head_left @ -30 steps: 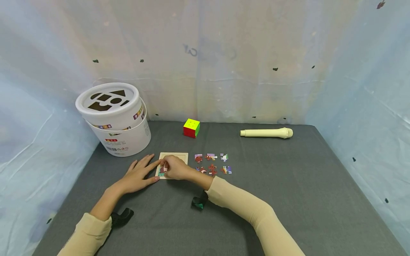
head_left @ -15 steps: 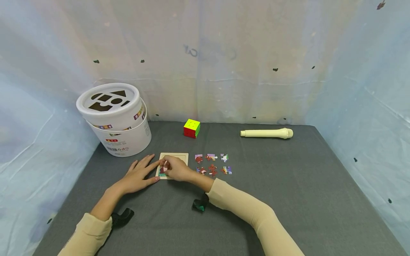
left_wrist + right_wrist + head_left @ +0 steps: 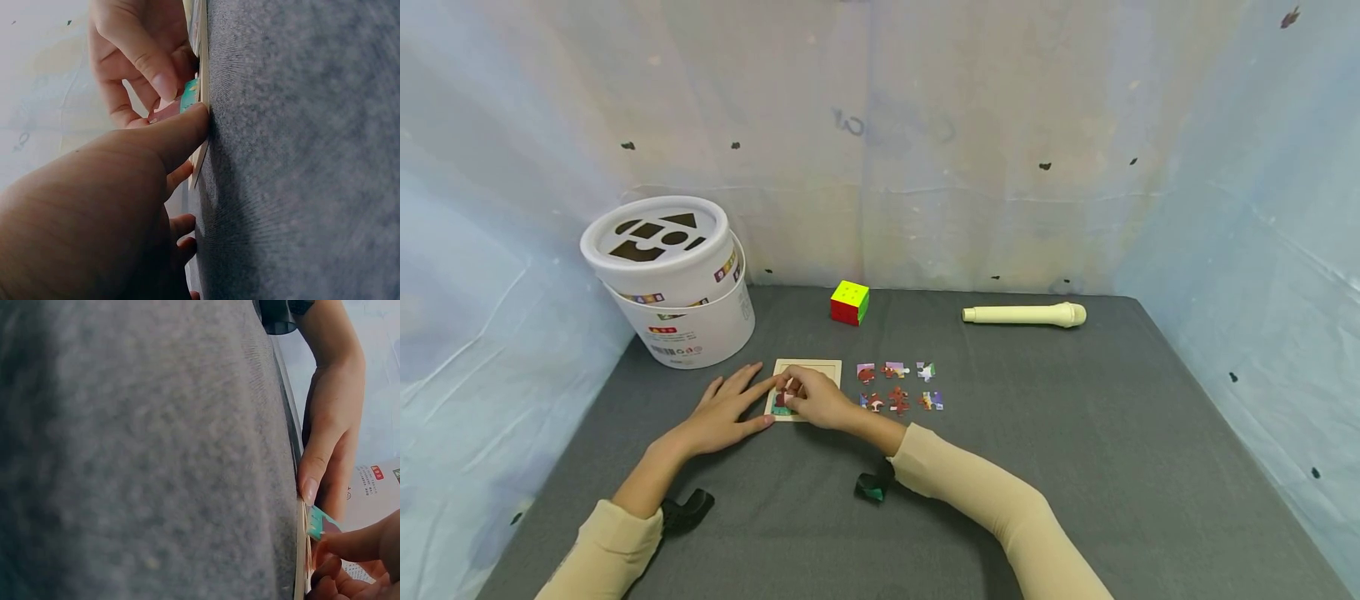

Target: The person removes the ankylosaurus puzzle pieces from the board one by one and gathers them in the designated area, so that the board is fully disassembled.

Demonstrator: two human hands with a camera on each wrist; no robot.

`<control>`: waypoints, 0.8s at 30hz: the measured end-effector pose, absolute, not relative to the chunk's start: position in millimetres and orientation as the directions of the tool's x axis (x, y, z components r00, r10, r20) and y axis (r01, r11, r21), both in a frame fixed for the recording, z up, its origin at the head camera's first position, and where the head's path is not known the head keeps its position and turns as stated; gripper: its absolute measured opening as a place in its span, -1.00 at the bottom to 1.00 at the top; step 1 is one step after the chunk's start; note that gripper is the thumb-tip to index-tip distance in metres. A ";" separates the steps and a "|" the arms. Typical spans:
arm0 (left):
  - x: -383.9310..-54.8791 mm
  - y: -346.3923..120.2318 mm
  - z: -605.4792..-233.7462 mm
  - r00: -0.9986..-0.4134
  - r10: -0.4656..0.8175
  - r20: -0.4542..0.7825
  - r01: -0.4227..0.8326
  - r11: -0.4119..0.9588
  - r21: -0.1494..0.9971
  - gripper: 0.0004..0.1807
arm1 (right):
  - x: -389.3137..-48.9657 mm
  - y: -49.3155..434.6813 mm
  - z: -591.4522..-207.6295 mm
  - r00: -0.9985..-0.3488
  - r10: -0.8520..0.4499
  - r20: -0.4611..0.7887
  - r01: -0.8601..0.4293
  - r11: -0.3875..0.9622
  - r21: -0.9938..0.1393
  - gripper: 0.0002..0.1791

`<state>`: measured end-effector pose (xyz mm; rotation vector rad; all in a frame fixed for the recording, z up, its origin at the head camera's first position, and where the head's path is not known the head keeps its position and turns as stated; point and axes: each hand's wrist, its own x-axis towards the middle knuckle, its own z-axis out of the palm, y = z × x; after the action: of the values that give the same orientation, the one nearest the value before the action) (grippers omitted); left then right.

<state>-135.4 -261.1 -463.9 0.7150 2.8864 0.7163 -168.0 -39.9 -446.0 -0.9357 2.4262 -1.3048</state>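
A small wooden puzzle tray (image 3: 829,363) with a pale rim lies on the dark cloth in the head view. My left hand (image 3: 718,417) rests at its left side, fingers spread, with the thumb on the near corner and the index finger over the far part of the edge. Over the tray, my right hand (image 3: 822,400) pinches a teal and brown puzzle piece (image 3: 189,94) between thumb and fingers. Both wrist views show this piece (image 3: 320,524) tilted up from the tray, close to the left thumb. My right hand covers much of the tray's inside.
Several loose jigsaw pieces (image 3: 898,400) lie in two rows right of the tray. Behind stand a red, yellow and green cube (image 3: 849,303) and, at left, a white bucket (image 3: 700,333) with a shape-hole lid. A cream toy microphone (image 3: 1022,314) lies at back right.
My right hand and wrist have shifted slightly to the right and toward me, with the fingers still at the piece. The left hand keeps its place on the tray edge.
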 end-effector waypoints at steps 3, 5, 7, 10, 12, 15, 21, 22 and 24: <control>-135.2 -261.4 -464.4 -0.887 0.461 0.033 0.423 0.782 0.458 -0.25 | -168.3 -38.0 -446.8 -0.762 -0.639 0.100 -0.421 0.372 -0.827 -0.82; -135.2 -261.4 -464.2 -0.887 0.461 0.025 0.420 0.785 0.456 -0.25 | -169.0 -36.0 -445.8 -0.750 -0.652 0.107 -0.422 0.349 -0.837 -0.81; -135.6 -261.1 -464.1 -0.888 0.460 0.015 0.416 0.788 0.454 -0.25 | -170.3 -33.1 -444.2 -0.736 -0.668 0.114 -0.428 0.328 -0.842 -0.81; -136.8 -261.1 -464.4 -0.890 0.456 -0.001 0.408 0.797 0.446 -0.24 | -172.9 -27.2 -440.6 -0.711 -0.691 0.134 -0.445 0.294 -0.846 -0.81; -137.7 -261.8 -465.0 -0.891 0.455 -0.007 0.405 0.800 0.442 -0.23 | -173.9 -21.6 -438.4 -0.699 -0.700 0.146 -0.453 0.276 -0.847 -0.81; -138.4 -262.5 -465.1 -0.892 0.452 -0.012 0.401 0.803 0.441 -0.22 | -174.5 -10.3 -434.9 -0.689 -0.707 0.158 -0.454 0.252 -0.855 -0.82; -139.1 -261.8 -466.0 -0.897 0.440 -0.032 0.383 0.813 0.437 -0.20 | -171.0 19.7 -428.3 -0.679 -0.723 0.123 -0.448 0.277 -0.850 -0.83; -139.3 -261.9 -466.4 -0.898 0.439 -0.037 0.380 0.816 0.436 -0.20 | -170.1 24.8 -427.5 -0.676 -0.729 0.113 -0.449 0.286 -0.846 -0.84; -139.5 -262.0 -466.7 -0.899 0.437 -0.043 0.377 0.818 0.435 -0.20 | -168.4 34.5 -425.8 -0.667 -0.739 0.095 -0.455 0.303 -0.837 -0.84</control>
<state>-139.5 -262.0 -466.7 0.6431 2.8602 0.6397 -168.4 34.5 -425.8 -1.0790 2.2678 -1.3007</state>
